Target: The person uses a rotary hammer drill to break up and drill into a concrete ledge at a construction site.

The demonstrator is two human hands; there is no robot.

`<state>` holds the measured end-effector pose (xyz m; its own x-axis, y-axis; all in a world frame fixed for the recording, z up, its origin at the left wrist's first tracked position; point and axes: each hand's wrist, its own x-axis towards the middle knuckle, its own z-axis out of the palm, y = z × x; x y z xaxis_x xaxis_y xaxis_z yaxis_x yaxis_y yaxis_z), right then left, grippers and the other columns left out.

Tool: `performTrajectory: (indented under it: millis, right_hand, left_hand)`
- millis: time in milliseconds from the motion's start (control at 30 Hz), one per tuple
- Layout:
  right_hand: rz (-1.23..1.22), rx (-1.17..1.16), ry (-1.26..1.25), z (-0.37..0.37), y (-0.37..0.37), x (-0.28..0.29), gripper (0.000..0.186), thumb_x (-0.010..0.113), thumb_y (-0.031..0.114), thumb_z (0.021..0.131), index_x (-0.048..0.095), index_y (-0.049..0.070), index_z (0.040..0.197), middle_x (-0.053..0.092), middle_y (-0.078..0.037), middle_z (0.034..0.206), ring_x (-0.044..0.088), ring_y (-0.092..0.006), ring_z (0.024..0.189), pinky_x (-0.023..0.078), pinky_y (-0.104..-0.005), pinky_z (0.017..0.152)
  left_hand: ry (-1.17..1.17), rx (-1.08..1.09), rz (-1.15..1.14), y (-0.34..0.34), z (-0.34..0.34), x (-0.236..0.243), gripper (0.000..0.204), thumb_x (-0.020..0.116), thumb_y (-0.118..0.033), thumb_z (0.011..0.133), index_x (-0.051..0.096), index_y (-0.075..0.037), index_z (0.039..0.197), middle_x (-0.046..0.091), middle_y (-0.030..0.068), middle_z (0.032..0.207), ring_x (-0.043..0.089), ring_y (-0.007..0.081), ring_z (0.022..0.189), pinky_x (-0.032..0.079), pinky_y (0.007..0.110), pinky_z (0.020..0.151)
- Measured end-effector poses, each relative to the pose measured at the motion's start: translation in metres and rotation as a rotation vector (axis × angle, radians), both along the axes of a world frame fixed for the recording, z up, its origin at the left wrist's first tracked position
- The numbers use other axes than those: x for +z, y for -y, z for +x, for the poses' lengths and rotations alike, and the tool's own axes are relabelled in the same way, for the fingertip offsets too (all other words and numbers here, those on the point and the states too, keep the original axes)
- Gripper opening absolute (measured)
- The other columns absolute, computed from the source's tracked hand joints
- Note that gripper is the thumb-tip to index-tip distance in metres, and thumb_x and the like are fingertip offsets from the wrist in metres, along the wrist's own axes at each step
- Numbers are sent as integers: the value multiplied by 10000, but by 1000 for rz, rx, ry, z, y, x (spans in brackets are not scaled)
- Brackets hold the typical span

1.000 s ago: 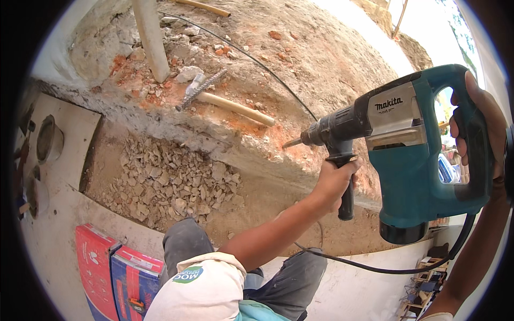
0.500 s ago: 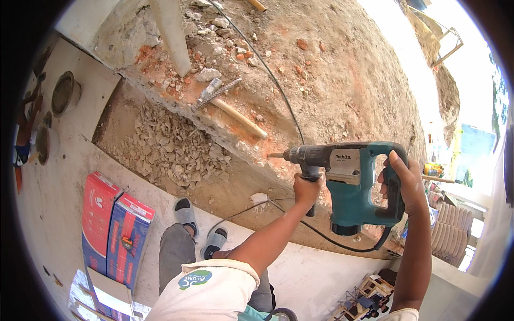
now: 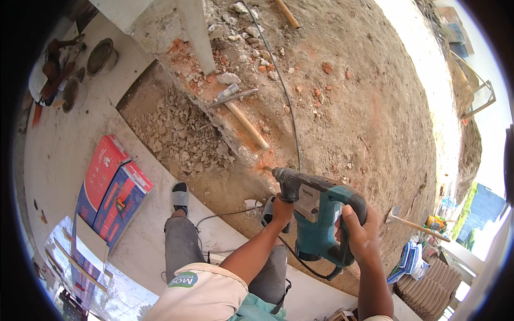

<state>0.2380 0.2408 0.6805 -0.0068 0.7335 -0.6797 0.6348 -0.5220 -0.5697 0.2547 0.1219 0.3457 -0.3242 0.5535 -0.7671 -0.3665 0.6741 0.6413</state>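
Your demolition hammer [image 3: 309, 235] has dropped lower in your view since half a second ago, and its barrel, level then and aimed at nine o'clock, now tilts between nine and ten. It sits between four and five o'clock from the middle of your view.

Your left hand [image 3: 282, 209] is closed around the side handle [image 3: 287, 227] near the front of the tool, fingers curled with no slack showing. Your right hand [image 3: 361, 235] is wrapped about the rear D-handle [image 3: 346, 254], thumb along its top; your fingers are partly hidden, so whether one presses the trigger cannot be told. The chisel bit [image 3: 268, 169] points at the reddish broken edge; whether it touches there is too small to tell.

From the bit, a wooden-handled hammer [image 3: 247, 127] lies near at eleven o'clock, the rubble pile [image 3: 179, 134] spreads at ten, and a black cable [image 3: 292, 120] runs past at one. Red and blue cartons [image 3: 110, 187] lie well apart, between eight and nine.
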Motion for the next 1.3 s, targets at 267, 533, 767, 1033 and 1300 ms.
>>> performTrajectory:
  millis: [267,533,767,1033,1300]
  right_hand:
    - [-6,100,-30,3,-15,-10,408,640,405,896,566,12,976,585,-61,700,566,-130,533,453,-253,475]
    - [42,157,69,37,-71,-16,470,564,517,909,544,48,903,592,-79,659,579,-148,491,479,-270,424]
    - [-22,112,124,65,-129,-42,517,534,602,892,544,86,860,579,-59,639,560,-143,477,478,-282,431]
    - [-116,16,94,92,-165,-55,520,534,594,899,546,76,867,590,-71,659,566,-154,489,485,-290,443]
    - [-5,59,-14,122,-72,-46,511,534,574,908,532,63,906,610,-96,677,583,-150,499,495,-281,440]
  left_hand:
    - [-230,-44,63,0,12,-21,361,701,-277,792,574,29,934,662,232,828,661,396,808,513,453,701]
    - [50,68,-140,-60,13,34,490,764,-294,722,558,57,993,668,239,915,670,377,868,531,438,747]
    - [133,70,-84,-85,12,35,411,785,-272,702,623,45,906,684,216,870,671,366,876,529,431,740]
    - [151,25,-135,-103,17,37,353,784,-267,704,660,24,863,696,199,869,674,363,864,526,433,747]
    - [-9,20,-107,-47,33,32,387,762,-264,717,615,14,943,682,188,906,661,363,887,519,434,761]
